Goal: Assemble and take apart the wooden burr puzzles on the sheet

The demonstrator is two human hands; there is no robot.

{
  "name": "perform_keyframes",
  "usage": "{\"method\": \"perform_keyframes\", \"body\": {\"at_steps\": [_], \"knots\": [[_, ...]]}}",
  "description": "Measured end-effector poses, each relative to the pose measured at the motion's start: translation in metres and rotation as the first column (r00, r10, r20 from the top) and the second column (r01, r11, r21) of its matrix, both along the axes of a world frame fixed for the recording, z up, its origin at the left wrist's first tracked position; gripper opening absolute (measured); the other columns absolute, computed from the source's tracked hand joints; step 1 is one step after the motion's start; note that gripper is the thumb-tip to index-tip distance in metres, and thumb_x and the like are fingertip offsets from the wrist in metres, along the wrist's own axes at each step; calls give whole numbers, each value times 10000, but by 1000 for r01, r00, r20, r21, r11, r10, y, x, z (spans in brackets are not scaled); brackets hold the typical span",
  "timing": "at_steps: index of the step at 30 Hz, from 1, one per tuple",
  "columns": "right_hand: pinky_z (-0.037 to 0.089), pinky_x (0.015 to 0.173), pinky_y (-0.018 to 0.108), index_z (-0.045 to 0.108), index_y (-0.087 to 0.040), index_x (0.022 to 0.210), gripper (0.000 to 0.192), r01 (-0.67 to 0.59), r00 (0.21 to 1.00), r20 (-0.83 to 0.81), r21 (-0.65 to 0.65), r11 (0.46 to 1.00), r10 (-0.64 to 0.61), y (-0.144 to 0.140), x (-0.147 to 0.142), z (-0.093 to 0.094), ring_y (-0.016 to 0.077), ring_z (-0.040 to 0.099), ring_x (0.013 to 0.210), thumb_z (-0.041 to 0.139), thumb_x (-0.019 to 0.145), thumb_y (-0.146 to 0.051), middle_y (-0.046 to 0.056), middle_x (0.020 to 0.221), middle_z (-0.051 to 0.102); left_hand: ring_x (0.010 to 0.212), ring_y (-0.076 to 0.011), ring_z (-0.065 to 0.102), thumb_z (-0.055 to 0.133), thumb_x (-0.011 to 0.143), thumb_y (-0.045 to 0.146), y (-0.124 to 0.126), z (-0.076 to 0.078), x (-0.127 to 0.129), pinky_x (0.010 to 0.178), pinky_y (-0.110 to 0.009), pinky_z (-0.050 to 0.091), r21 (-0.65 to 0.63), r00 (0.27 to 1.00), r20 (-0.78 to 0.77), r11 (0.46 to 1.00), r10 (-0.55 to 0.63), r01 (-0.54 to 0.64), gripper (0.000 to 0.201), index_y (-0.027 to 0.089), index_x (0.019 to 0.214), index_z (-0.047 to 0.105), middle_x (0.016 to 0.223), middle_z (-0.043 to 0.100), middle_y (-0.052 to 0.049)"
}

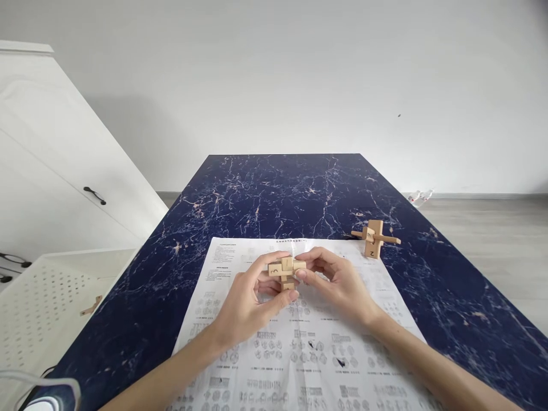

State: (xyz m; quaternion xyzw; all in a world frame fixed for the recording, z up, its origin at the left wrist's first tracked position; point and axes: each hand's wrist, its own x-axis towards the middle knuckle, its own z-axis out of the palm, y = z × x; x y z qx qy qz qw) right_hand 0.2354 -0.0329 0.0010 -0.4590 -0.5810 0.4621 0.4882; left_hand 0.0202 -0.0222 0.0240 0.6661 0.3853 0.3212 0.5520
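Both hands grip the wooden puzzle [286,273] above the instruction sheet [299,354], its crossbar lying left-right. Left hand [248,305] pinches from below-left; right hand [336,282] clasps the right end, equally near.

Two hands, the left hand [246,302] and right hand [338,282], meet at six o'clock. Two wooden puzzles: one held puzzle [286,270] at centre, one standing puzzle [374,238] at two o'clock. One printed sheet [299,348]. One table [291,194].
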Motion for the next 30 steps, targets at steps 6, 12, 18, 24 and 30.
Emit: {"method": "perform_keyframes", "body": {"at_steps": [6, 12, 18, 24, 30], "knots": [[572, 783, 384, 718, -228, 1100, 249, -3, 999, 41, -2, 1000, 3, 0, 0, 0, 212, 725, 802, 743, 958, -432, 34, 843, 765, 1008, -267, 816, 814, 938, 329, 1, 2, 0, 922, -429, 659, -37, 1000, 20, 999, -12, 13, 553, 259, 1433, 579, 1149, 833, -60], [540, 774, 386, 726, -232, 1120, 296, -20, 999, 44, -72, 997, 23, 0, 2, -4, 212, 688, 817, 731, 976, -491, 47, 876, 750, 943, -281, 826, 819, 938, 373, 0, 5, 0, 929, -456, 642, -141, 999, 34, 990, -11, 15, 577, 266, 1448, 571, 1039, 834, -61], [459, 608, 328, 718, -222, 976, 337, -6, 999, 49, -146, 989, 13, 3, 3, -6, 165, 571, 650, 740, 958, -558, 7, 740, 664, 859, -256, 818, 891, 869, 403, 6, 4, 1, 816, -396, 641, -350, 988, 151, 933, -34, 86, 720, 224, 1467, 533, 1001, 806, -76], [542, 685, 370, 697, -241, 1132, 329, 15, 986, 168, -37, 999, -9, 2, 1, -4, 211, 651, 760, 563, 1072, -536, 51, 883, 724, 779, -209, 797, 882, 876, 441, 11, 5, -1, 749, -341, 631, -371, 986, 165, 928, 33, 31, 694, 199, 1436, 551, 1024, 811, -87], [507, 1146, 588, 587, -339, 1481, 478, -59, 883, 461, 294, 954, -88, 2, -3, -18, 364, 543, 1422, 690, 1017, -381, 118, 1564, 543, 673, -165, 727, 835, 900, 513, 14, 8, -1, 650, -306, 595, -308, 947, 168, 927, 273, -213, 697, 190, 1444, 541, 1054, 799, -90]]}}
